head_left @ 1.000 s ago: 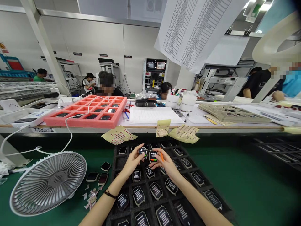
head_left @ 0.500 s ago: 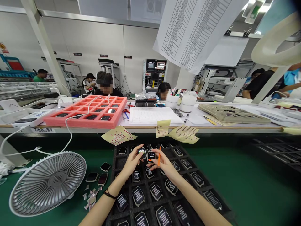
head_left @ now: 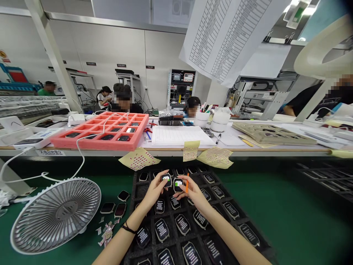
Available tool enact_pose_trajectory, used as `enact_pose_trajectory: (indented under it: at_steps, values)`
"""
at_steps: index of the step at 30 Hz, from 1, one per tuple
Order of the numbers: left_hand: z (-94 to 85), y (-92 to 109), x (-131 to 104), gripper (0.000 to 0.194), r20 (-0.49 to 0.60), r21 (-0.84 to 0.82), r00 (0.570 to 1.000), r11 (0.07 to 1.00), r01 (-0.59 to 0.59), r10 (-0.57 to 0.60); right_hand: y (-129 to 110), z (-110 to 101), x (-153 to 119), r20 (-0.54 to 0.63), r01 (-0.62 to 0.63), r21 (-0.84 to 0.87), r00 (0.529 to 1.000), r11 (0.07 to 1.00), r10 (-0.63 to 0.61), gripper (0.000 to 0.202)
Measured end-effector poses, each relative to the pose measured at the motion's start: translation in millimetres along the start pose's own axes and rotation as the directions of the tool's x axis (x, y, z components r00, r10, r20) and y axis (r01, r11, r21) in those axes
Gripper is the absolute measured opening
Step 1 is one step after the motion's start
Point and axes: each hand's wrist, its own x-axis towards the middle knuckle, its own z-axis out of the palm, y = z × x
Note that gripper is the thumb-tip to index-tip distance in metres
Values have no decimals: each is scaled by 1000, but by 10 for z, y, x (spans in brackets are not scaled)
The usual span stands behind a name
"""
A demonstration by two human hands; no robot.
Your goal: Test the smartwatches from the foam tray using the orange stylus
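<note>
In my left hand (head_left: 156,188) I hold a smartwatch without a strap (head_left: 166,180), its lit screen showing white and green and my thumb on the glass. Close beside it, my right hand (head_left: 190,191) grips a second smartwatch (head_left: 178,184), also lit white and green. An orange stick-like tool (head_left: 187,183) is tucked between the right fingers. Both hands are over a black foam tray (head_left: 176,212), whose compartments hold several watches, such as one with white text on its screen (head_left: 162,229). My forearms cover some compartments.
A white fan (head_left: 56,215) stands on the green mat at left, near loose watches (head_left: 107,208) and paper scraps (head_left: 107,233). On the shelf lie a pink foam tray (head_left: 100,130), paper sheets (head_left: 182,135) and a beige tray (head_left: 271,133). Co-workers sit beyond.
The right-hand watch's screen has turned from dark with text and an orange mark to white and green. My hands have barely moved. At far right a person has shifted.
</note>
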Motion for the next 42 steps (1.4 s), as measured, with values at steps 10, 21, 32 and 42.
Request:
enact_pose_trajectory:
  at_steps: [10,21,32,42]
  values:
    - [-21,5,-3,42,-16,36,1000,999,-16,17,4,6,6,-79,-12,-45,997,999,8,37]
    - [-11,-7,-4,43,-17,36,1000,999,-17,17,8,-6,11,-70,11,-51,997,999,-14,33]
    - [29,12,-25,55,0,-3,1000,1000,-4,4,22,17,11,-39,54,-42,998,998,-55,44]
    - [-1,2,-9,40,-31,33,999,999,-7,8,-6,23,-10,-115,25,-57,993,998,-32,35]
